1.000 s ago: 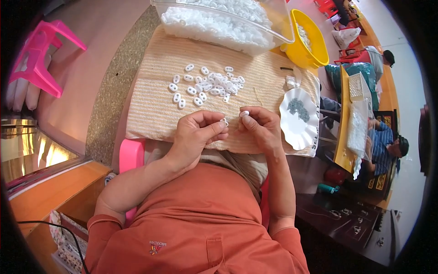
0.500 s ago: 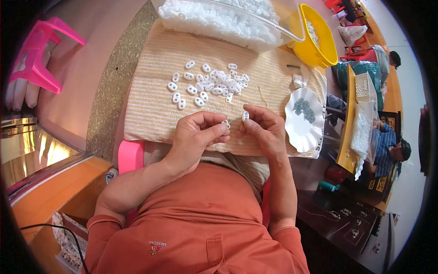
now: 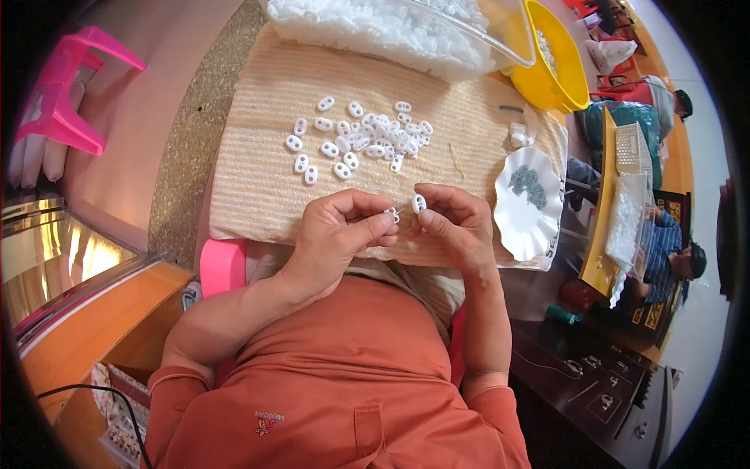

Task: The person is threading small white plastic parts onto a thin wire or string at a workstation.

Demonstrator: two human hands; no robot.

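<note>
Counted at the towel (image 3: 258,94): two hands (image 3: 336,227) (image 3: 459,227), one plate (image 3: 522,234), one yellow tub (image 3: 572,66), one clear bin (image 3: 509,56); white beads (image 3: 381,129) overlapping, uncountable.

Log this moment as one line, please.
left hand: pinching small pale piece; right hand: holding white two-hole piece; loose white pieces: on striped towel; scalloped plate: right of right hand

A small workshop, shown by the tub (image 3: 509,58) of white parts (image 3: 379,134) and the co-worker (image 3: 664,244) at a table (image 3: 603,205).

The right hand (image 3: 461,223) had turned its small white piece (image 3: 419,203) around, so two holes (image 3: 419,201), hidden a second before, showed.
</note>
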